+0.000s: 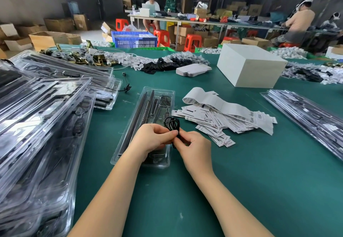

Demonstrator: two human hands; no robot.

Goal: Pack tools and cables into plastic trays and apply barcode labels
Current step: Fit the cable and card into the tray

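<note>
Two bare hands meet over a green work table (241, 171), both pinching a small coiled black cable (173, 123) whose loops stand up between the fingertips. The left hand (152, 138), fingers curled, grips the bundle from the 9 o'clock side; the right hand (193, 145) pinches its lower end from 3 o'clock, thumb and forefinger closed on the cord.

Directly beneath the hands lies an open clear plastic tray (130, 131), long and narrow, running from 6 toward 12 o'clock. Long black rods (141, 110) lie in its left channels, with another dark cable (165, 99) coiled in its upper right compartment. The held cable hangs just above the tray's right half, apart from it.

At 3 o'clock of the tray, near it, a heap of white barcode labels (222, 119) spreads across the table, a curled strip of label backing (213, 101) draped over the top. Stacks of filled clear trays (40, 125) crowd the 9 o'clock edge, and another row of packed trays (306, 114) lies at far 3 o'clock. A white box (248, 66) stands toward 1 o'clock, with flat white cartons (193, 69) just beside it at 12. A loose black cable (126, 86) rests at 11 o'clock.
</note>
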